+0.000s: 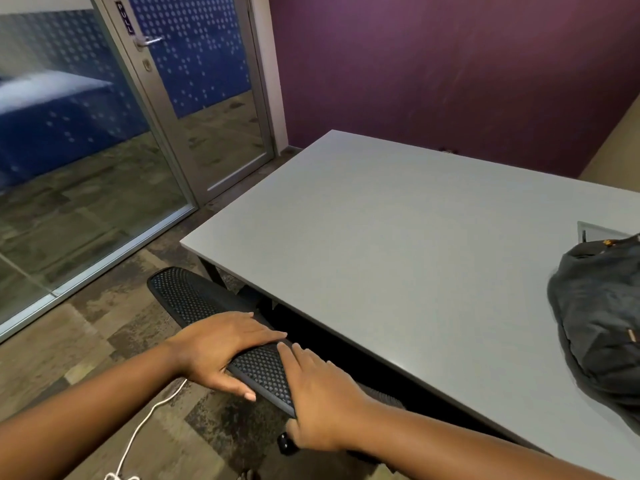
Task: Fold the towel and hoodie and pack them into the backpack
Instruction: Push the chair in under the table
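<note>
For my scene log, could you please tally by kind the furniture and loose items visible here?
Tables: 1, the grey table
Chairs: 1, the black mesh chair, gripped by the left hand and right hand
Bags: 1, the dark backpack
Cables: 1, the white cable
Total: 4

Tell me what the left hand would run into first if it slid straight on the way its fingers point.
The left hand grips the top of the chair back, fingers pointing right and slightly away. Going straight on, it would probably meet the near edge of the grey table first, though depth and height are hard to judge from this view.
</note>
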Available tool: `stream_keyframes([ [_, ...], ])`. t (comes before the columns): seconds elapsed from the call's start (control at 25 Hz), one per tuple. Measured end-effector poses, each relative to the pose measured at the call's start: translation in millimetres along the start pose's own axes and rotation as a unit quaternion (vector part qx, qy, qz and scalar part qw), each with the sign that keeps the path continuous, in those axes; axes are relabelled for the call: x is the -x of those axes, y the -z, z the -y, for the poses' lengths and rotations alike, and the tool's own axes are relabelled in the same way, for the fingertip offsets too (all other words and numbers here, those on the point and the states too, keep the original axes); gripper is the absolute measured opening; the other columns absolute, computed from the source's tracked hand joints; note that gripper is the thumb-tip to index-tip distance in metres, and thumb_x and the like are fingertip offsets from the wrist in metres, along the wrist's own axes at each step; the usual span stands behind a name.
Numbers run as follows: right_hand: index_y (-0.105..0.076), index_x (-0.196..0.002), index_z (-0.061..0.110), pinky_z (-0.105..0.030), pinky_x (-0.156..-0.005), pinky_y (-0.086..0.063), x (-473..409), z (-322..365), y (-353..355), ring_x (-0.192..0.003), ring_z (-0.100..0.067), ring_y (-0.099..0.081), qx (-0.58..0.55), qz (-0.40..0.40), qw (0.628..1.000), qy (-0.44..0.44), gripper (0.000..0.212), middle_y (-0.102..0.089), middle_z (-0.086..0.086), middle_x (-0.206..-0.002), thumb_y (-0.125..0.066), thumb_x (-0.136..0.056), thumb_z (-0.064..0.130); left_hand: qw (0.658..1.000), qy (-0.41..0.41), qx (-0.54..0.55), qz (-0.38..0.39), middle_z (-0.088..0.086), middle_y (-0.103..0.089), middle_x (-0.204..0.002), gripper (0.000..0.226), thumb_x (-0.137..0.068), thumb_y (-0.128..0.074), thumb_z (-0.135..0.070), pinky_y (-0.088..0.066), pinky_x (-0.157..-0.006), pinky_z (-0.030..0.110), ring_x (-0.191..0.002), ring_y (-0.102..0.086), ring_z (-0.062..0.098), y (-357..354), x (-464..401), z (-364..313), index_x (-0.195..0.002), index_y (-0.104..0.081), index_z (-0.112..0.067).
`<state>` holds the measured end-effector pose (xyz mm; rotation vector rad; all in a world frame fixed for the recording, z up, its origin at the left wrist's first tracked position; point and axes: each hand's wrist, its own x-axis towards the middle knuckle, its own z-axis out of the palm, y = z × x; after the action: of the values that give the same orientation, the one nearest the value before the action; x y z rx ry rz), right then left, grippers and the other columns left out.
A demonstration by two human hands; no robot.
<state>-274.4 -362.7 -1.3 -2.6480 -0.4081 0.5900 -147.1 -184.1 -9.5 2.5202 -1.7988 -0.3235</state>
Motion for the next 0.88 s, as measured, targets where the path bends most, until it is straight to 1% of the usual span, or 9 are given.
stream_keyframes([
  [0.12, 0.017, -0.148, 0.013, -0.047, -0.119, -0.01, -8.3, 15.7, -3.5, -0.145, -0.033, 0.002, 0.035, 0.013, 0.999, -0.027, 0.097, 0.009, -0.017, -0.156, -0.058, -0.086, 0.019, 0.999, -0.021, -0.01, -0.021, -0.011, -0.063, -0.119, 0.071, -0.075, -0.03, -0.084, -0.043, -0.101, 0.037, -0.107, -0.061, 0.006, 2.1, 3.1, 7.0, -0.135, -0.027, -0.046],
  [0.2, 0.015, -0.148, 0.01, -0.046, -0.119, -0.013, -17.7, 24.2, -1.5, -0.145, -0.034, -0.002, 0.037, 0.007, 0.998, -0.055, 0.099, 0.004, -0.02, -0.156, -0.06, -0.084, 0.018, 0.999, -0.035, -0.007, -0.034, -0.015, -0.065, -0.112, 0.071, -0.074, -0.032, -0.084, -0.046, -0.095, 0.024, -0.098, -0.062, 0.004, 2.0, 4.5, 12.0, -0.124, -0.04, -0.034],
  [0.28, 0.01, -0.148, 0.005, -0.046, -0.117, -0.018, -30.8, 35.6, -2.6, -0.143, -0.035, -0.01, 0.043, -0.019, 0.996, -0.081, 0.091, -0.003, -0.022, -0.155, -0.056, -0.087, 0.019, 0.997, -0.054, 0.008, -0.064, -0.018, -0.064, -0.102, 0.067, -0.074, -0.035, -0.084, -0.041, -0.086, 0.016, -0.088, -0.059, 0.001, 0.7, 5.2, 16.0, -0.116, -0.045, -0.033],
  [0.36, 0.008, -0.147, -0.001, -0.047, -0.115, -0.02, -44.1, 48.6, -8.3, -0.141, -0.037, -0.014, 0.058, -0.032, 0.992, -0.108, 0.08, -0.006, -0.025, -0.153, -0.046, -0.094, 0.023, 0.992, -0.075, 0.028, -0.093, -0.017, -0.064, -0.096, 0.066, -0.073, -0.035, -0.084, -0.042, -0.083, 0.02, -0.083, -0.059, 0.003, -2.3, 6.6, 20.7, -0.111, -0.049, -0.031],
  [0.52, 0.001, -0.148, -0.001, -0.043, -0.104, -0.033, -57.5, 67.2, -14.6, -0.123, -0.035, -0.038, 0.068, -0.077, 0.98, -0.17, 0.064, -0.032, -0.023, -0.139, -0.033, -0.095, 0.014, 0.987, -0.139, 0.03, -0.077, -0.013, -0.061, -0.116, 0.071, -0.078, -0.035, -0.079, -0.035, -0.102, 0.023, -0.104, -0.055, 0.004, -2.5, 16.5, 49.8, -0.127, -0.043, -0.027],
  [0.6, -0.005, -0.147, -0.002, -0.042, -0.099, -0.037, -61.2, 74.0, -15.4, -0.116, -0.034, -0.043, 0.089, -0.101, 0.971, -0.197, 0.06, -0.039, -0.021, -0.132, -0.031, -0.095, 0.012, 0.983, -0.165, -0.016, -0.084, -0.01, -0.062, -0.116, 0.069, -0.082, -0.031, -0.076, -0.04, -0.101, 0.027, -0.104, -0.059, 0.007, -4.1, 19.7, 70.7, -0.128, -0.042, -0.025],
  [0.72, -0.041, -0.135, -0.001, -0.038, -0.075, -0.051, -73.3, 78.8, -26.1, -0.088, -0.027, -0.06, 0.132, -0.17, 0.942, -0.257, 0.06, -0.06, -0.016, -0.103, -0.059, -0.082, 0.022, 0.971, -0.184, -0.075, -0.133, -0.012, -0.066, -0.101, 0.065, -0.086, -0.023, -0.075, -0.053, -0.078, 0.02, -0.086, -0.065, 0.006, -9.1, 18.3, 87.0, -0.119, -0.047, -0.024],
  [0.8, -0.07, -0.104, 0.008, -0.03, -0.046, -0.05, -76.6, 76.9, -30.8, -0.052, -0.017, -0.06, 0.132, -0.194, 0.934, -0.269, 0.063, -0.063, -0.005, -0.065, -0.083, -0.045, 0.028, 0.964, -0.193, -0.089, -0.158, -0.013, -0.066, -0.096, 0.066, -0.087, -0.018, -0.074, -0.053, -0.072, 0.017, -0.079, -0.065, 0.005, -11.7, 14.6, 89.0, -0.116, -0.049, -0.024],
  [0.88, -0.073, -0.094, 0.013, -0.025, -0.038, -0.047, -76.4, 70.0, -35.1, -0.044, -0.013, -0.056, 0.147, -0.224, 0.927, -0.263, 0.057, -0.06, -0.001, -0.056, -0.079, -0.039, 0.028, 0.959, -0.194, -0.108, -0.178, -0.015, -0.066, -0.089, 0.066, -0.087, -0.015, -0.073, -0.051, -0.066, 0.015, -0.073, -0.063, 0.004, -13.2, 10.7, 87.4, -0.112, -0.052, -0.025],
])
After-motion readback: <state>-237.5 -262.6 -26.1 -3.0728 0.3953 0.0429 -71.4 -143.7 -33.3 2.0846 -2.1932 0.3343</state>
